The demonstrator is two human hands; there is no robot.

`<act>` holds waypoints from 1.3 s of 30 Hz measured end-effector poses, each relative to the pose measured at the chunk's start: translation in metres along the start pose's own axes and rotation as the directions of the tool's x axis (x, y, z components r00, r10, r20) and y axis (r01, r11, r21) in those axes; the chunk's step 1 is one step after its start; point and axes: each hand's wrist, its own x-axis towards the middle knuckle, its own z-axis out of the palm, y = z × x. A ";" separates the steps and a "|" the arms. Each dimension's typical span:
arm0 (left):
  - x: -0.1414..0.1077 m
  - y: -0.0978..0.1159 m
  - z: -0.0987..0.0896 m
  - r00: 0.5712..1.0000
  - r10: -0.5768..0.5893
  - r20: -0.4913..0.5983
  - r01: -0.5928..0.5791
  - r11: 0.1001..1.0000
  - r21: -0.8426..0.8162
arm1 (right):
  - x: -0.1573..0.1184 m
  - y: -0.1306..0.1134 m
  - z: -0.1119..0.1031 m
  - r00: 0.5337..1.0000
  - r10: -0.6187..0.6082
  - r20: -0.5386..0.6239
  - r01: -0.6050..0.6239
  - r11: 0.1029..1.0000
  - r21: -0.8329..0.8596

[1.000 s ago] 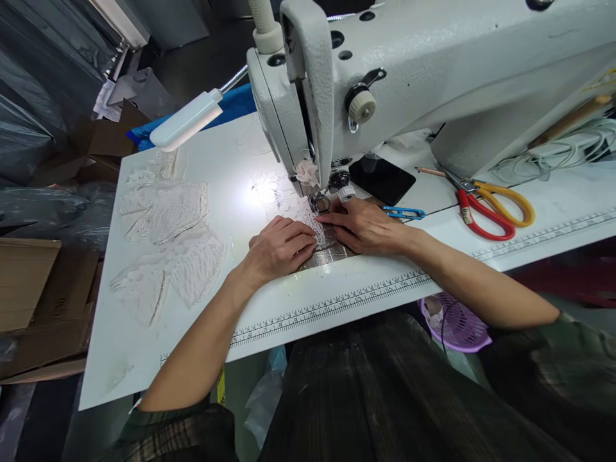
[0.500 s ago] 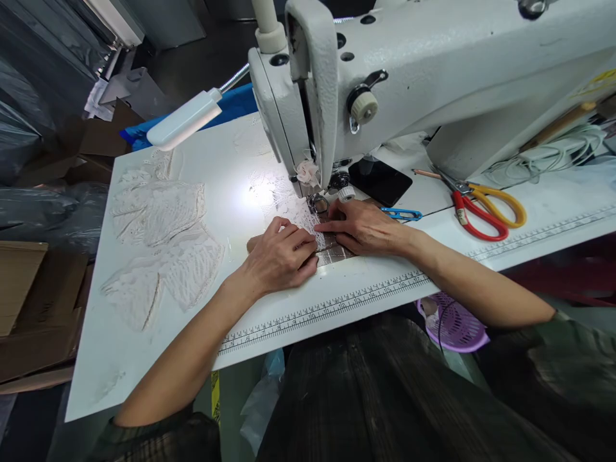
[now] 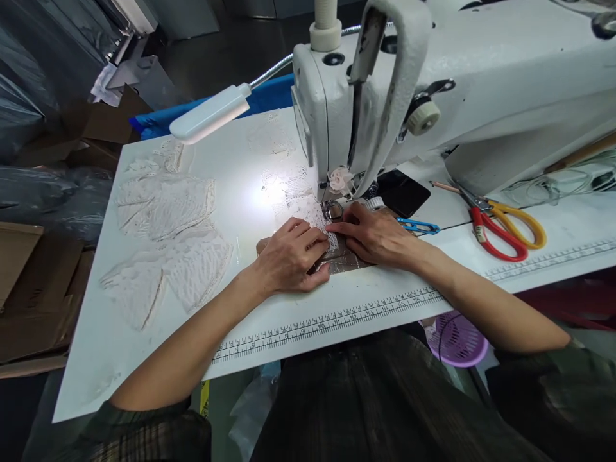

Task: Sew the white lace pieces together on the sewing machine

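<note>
Here, lace (image 3: 305, 208) lies between the curled left hand (image 3: 294, 258) and pointing right hand (image 3: 382, 237), both grips unclear; the ruler (image 3: 332, 324) shows 10.

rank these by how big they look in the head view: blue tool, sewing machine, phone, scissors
1. sewing machine, cut off by the frame
2. scissors
3. phone, partly hidden
4. blue tool

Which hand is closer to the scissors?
Right. The right hand is just left of the scissors; the left hand is farther left, on the right hand's other side.
</note>
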 end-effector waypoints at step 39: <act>0.006 -0.003 0.008 0.950 -0.297 0.097 0.290 0.953 0.086 | 0.001 -0.007 -0.015 0.996 0.074 0.042 -0.076 0.995 0.059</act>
